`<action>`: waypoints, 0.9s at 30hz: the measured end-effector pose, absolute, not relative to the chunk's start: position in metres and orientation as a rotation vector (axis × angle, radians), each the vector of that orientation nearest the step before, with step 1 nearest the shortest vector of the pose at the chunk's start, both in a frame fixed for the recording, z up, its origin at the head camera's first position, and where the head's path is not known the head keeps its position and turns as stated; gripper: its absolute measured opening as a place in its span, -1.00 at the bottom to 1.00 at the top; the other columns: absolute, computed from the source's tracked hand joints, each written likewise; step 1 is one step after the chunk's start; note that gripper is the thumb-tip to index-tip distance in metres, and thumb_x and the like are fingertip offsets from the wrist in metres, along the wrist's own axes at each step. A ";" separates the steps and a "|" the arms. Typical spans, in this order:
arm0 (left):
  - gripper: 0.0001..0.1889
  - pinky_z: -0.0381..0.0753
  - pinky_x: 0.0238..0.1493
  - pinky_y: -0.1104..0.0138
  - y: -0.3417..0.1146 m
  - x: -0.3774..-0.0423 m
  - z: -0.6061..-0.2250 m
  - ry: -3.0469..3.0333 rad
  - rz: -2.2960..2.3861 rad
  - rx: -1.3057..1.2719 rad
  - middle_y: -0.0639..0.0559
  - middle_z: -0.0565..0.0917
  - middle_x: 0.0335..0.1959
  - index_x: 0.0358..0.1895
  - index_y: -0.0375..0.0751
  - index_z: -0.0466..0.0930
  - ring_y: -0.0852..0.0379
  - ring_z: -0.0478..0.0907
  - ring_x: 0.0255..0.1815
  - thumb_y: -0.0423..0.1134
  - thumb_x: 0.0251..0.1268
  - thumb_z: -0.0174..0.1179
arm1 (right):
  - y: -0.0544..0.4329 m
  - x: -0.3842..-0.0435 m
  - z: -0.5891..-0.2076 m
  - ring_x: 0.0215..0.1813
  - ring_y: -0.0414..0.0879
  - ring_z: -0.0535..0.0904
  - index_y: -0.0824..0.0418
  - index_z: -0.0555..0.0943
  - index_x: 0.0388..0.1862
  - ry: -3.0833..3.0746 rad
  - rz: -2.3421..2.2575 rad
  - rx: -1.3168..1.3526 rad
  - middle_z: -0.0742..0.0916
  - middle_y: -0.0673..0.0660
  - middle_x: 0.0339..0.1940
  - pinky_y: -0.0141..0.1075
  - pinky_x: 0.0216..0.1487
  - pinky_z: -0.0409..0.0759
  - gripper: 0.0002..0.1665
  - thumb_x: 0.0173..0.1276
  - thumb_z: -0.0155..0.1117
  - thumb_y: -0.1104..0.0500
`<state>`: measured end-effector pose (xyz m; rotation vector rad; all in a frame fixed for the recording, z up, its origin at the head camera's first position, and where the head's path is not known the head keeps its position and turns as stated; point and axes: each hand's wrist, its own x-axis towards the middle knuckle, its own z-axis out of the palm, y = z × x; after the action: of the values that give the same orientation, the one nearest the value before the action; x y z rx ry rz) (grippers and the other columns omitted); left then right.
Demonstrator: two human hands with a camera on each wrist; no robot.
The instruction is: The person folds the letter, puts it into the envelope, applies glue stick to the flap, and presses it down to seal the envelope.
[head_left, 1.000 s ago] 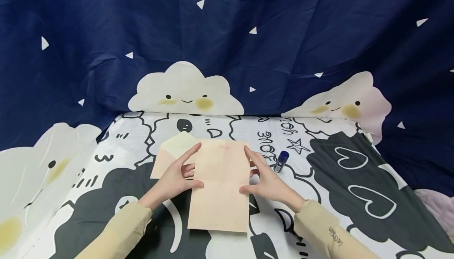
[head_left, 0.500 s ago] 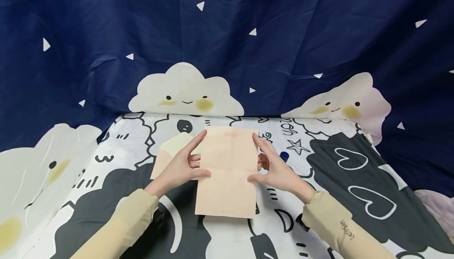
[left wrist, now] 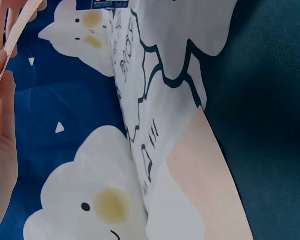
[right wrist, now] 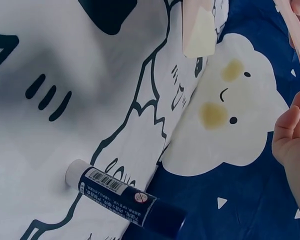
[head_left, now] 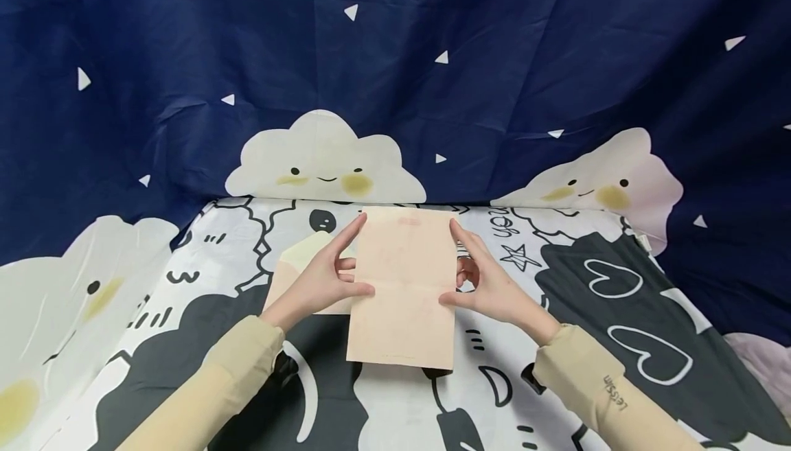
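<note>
A pale peach sheet of paper (head_left: 404,314) with a faint crease across its middle is held up over the cloth, tilted toward the head camera. My left hand (head_left: 321,279) pinches its left edge, thumb in front and the other fingers behind. On the opposite edge, my right hand (head_left: 494,290) grips it the same way. Beyond the left hand lies a peach envelope (head_left: 281,283), its cream flap folded open and part of it covered by hand and sheet. In the right wrist view a blue and white glue stick (right wrist: 125,197) lies on the cloth; the right hand hides it from the head view.
A black and white cartoon-print cloth (head_left: 395,417) covers the work surface. Behind it hangs a dark blue curtain (head_left: 395,39) printed with clouds and small white triangles, meeting the surface along its far edge.
Both hands have lifted the sheet upward and slightly to the right. The right hand now covers the glue stick in the head view. The envelope has stayed in place.
</note>
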<state>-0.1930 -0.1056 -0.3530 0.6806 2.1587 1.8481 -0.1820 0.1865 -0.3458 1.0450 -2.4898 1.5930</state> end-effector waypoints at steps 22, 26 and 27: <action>0.17 0.70 -0.12 0.12 -0.100 -0.207 -0.336 2.140 1.902 0.668 0.26 -0.16 0.58 0.51 0.40 -0.12 -0.20 0.55 0.19 -0.54 -0.05 0.40 | 0.191 -0.188 -0.331 -0.26 -0.27 0.49 0.11 -0.07 0.58 -2.598 1.649 0.885 0.22 0.16 0.37 -0.45 -0.33 0.49 0.23 0.05 0.42 0.48; 0.17 0.70 -0.13 0.11 -0.099 -0.206 -0.335 2.144 1.903 0.675 0.26 -0.14 0.57 0.50 0.42 -0.10 -0.21 0.55 0.20 -0.54 -0.05 0.40 | 0.190 -0.189 -0.330 -0.27 -0.28 0.50 0.10 -0.07 0.58 -2.598 1.678 0.865 0.21 0.15 0.39 -0.48 -0.34 0.48 0.23 0.05 0.41 0.50; 0.16 0.70 -0.13 0.10 -0.099 -0.205 -0.334 2.137 1.908 0.684 0.26 -0.14 0.57 0.50 0.42 -0.09 -0.21 0.54 0.20 -0.54 -0.05 0.40 | 0.190 -0.189 -0.329 -0.28 -0.29 0.50 0.10 -0.07 0.58 -2.592 1.678 0.867 0.20 0.15 0.41 -0.50 -0.33 0.47 0.23 0.05 0.41 0.50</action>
<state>-0.2055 -0.0994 -0.3343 0.6843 2.1370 1.9075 -0.1888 0.1899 -0.3290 0.8667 -2.5917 1.6776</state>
